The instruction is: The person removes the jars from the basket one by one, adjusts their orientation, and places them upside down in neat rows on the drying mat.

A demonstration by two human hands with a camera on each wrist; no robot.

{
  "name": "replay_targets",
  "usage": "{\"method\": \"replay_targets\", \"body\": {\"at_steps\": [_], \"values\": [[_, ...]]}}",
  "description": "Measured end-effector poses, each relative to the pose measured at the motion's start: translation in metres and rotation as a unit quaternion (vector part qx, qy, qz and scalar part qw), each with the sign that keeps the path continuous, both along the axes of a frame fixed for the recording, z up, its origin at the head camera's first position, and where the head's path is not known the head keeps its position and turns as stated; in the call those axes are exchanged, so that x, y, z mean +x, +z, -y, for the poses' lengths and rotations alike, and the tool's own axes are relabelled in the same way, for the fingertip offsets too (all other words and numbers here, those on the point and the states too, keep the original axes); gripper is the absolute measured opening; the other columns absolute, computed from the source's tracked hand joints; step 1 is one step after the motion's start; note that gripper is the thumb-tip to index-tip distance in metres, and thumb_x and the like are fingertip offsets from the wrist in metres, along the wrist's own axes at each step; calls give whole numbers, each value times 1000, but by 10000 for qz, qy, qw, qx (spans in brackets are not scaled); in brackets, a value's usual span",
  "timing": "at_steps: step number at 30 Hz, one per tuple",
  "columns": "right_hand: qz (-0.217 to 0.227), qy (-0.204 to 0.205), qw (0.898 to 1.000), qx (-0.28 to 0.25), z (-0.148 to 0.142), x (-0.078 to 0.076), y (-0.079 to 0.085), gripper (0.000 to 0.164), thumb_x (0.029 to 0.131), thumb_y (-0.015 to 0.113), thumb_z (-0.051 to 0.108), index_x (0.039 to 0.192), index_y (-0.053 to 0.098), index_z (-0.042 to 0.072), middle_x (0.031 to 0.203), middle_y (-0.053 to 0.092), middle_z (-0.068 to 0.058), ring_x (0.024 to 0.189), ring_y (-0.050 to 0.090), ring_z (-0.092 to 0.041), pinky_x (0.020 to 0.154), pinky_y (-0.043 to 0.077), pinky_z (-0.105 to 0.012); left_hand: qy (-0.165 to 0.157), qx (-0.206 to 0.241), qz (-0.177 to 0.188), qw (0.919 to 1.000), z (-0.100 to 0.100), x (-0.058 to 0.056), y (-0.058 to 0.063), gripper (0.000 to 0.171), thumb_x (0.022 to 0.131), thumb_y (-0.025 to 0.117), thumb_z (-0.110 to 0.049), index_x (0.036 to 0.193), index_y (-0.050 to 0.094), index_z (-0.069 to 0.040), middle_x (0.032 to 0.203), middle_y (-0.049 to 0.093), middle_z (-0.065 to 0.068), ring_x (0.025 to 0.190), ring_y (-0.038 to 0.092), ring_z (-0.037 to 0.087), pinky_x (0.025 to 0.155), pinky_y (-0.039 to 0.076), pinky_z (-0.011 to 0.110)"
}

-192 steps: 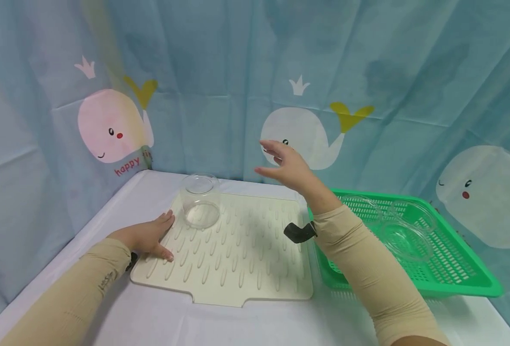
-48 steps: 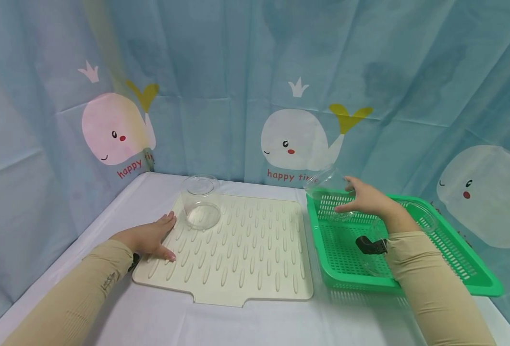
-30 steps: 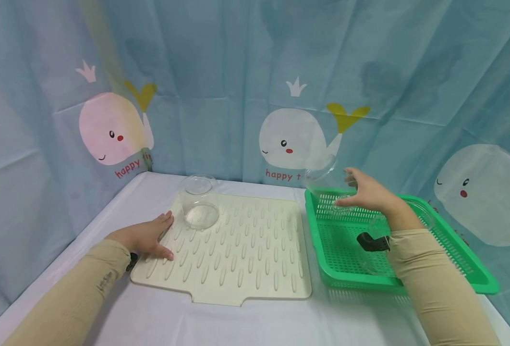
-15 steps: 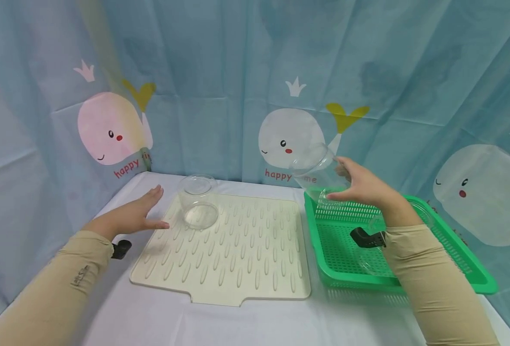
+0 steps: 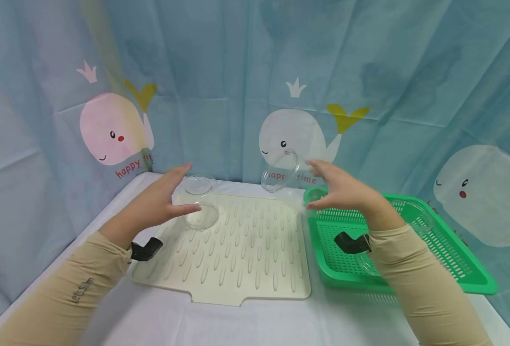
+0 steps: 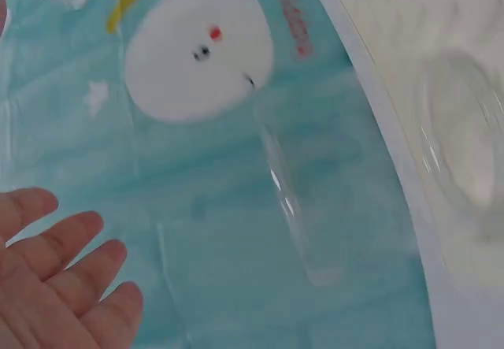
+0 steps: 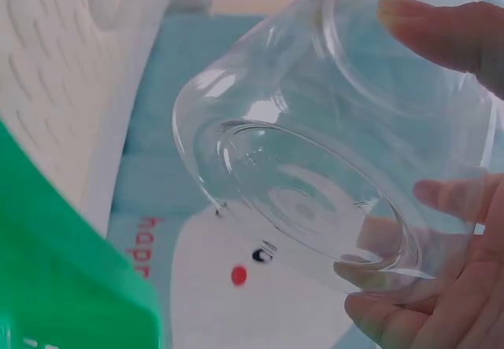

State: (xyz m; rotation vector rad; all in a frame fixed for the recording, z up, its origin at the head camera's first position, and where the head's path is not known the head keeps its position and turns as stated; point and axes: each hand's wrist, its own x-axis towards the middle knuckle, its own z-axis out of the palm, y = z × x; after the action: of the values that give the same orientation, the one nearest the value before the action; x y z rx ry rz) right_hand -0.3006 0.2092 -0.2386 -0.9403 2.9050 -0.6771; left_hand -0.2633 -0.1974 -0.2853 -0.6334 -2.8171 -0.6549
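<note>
In the head view, your right hand (image 5: pixel 341 185) is clamped on one tilted cup (image 5: pixel 290 179), thumb on one side and fingers on the other, up in the air near the back left corner of the green basket (image 5: pixel 354 277). The cup is round, smooth and see-through, and looks like plastic. Your left hand (image 5: pixel 151 202) has its thumb and straight fingers wide apart, beside one standing cup (image 5: pixel 207 194), which is clear and round too, on the back left corner of the flat cream mat (image 5: pixel 255 250). That mat has lots of long, raised bumps and one flat tab at its front edge. The basket is full of little holes, with at least one clear round thing (image 5: pixel 417 216) inside (your arm hides part, so I can't count them all). I count two tan sleeves (image 5: pixel 428 283), two black straps (image 5: pixel 148 249), one white cloth (image 5: pixel 220 327) and three whales (image 5: pixel 479 192) on the wrinkly blue curtain (image 5: pixel 220 134). In the left wrist view, four of your fingertips show, and the standing cup is off to the right; I can't tell if your thumb touches it. In the right wrist view, shiny rings run round the tilted cup, and your fingers show through its thin wall.
</note>
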Motion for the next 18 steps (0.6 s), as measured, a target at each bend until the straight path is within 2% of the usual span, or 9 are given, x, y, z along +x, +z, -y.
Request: {"method": "replay_targets", "body": {"at_steps": [9,12,18], "values": [[49,388,9992,123,27,6,-6,99,69,78,37,146,19,16,144,31,-3,129,35,-22,101,34,-46,-643,597,-751,9933,-58,17,10,93,77,67,-50,147,17,-18,150,22,3,136,24,25,105,27,49],[33,520,9985,174,36,8,-8,98,69,78,35,146,21,14,146,28,-3,130,33,-23,102,34,-45,-866,624,-822,9909,-72,17,10,94,76,68,-51,147,16,-19,150,21,1,136,22,23,106,28,48],[-40,675,9970,377,52,12,-13,96,69,78,35,145,23,17,147,27,0,131,32,-20,102,35,-43,-1032,635,-761,9897,-89,12,5,98,74,69,-53,148,14,-19,152,16,-1,137,19,21,106,28,48]]}}
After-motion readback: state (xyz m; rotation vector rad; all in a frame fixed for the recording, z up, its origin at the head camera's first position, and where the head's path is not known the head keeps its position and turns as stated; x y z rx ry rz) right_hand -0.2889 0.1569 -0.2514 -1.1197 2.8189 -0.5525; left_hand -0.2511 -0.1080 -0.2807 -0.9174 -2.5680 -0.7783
